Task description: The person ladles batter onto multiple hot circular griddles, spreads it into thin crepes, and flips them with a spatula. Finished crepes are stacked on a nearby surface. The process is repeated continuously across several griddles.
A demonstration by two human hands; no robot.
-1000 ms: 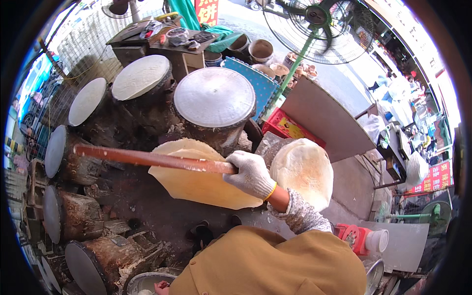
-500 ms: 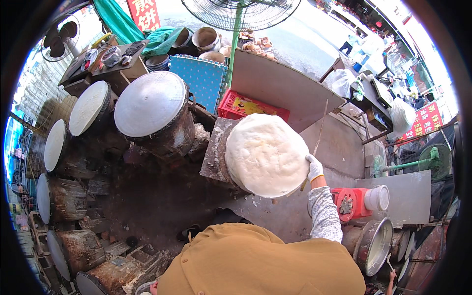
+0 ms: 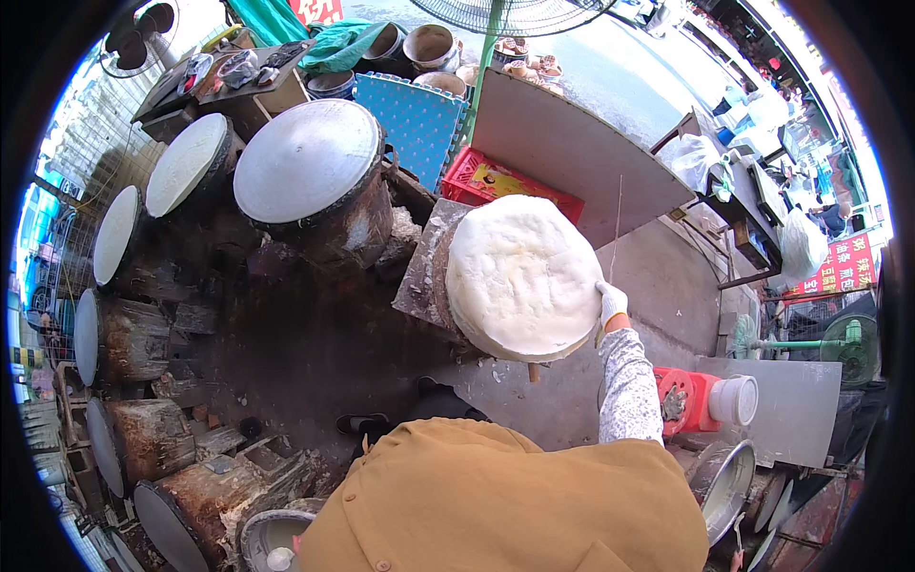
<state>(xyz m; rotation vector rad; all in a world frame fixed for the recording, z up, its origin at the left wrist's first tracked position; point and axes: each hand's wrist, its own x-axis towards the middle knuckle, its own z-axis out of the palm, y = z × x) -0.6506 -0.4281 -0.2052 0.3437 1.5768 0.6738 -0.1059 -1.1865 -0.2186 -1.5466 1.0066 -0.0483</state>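
Observation:
My right hand (image 3: 613, 302), in a white glove, is closed on a thin stick (image 3: 618, 224). It is held at the right edge of a large, thick white round of dough-like material (image 3: 526, 272). The dough's top is dented, and it covers the top of a round stand, with a brown peg (image 3: 534, 372) sticking out below. Of my left hand (image 3: 297, 543) only a pinkish sliver shows beside a metal basin (image 3: 255, 534); its fingers are hidden. A pale ladle-like piece (image 3: 280, 559) lies in the basin.
Several drum stoves with round pale griddle tops (image 3: 307, 162) curve along the left. Behind the dough stand a red crate (image 3: 481, 172) and a tall board (image 3: 572, 143). A red container (image 3: 688, 398) and a metal pan (image 3: 729, 486) are at the right.
The view has shifted, bringing the dough slightly higher and more of the basin into sight. My right hand stays at the dough's edge with the stick, which now stands more upright.

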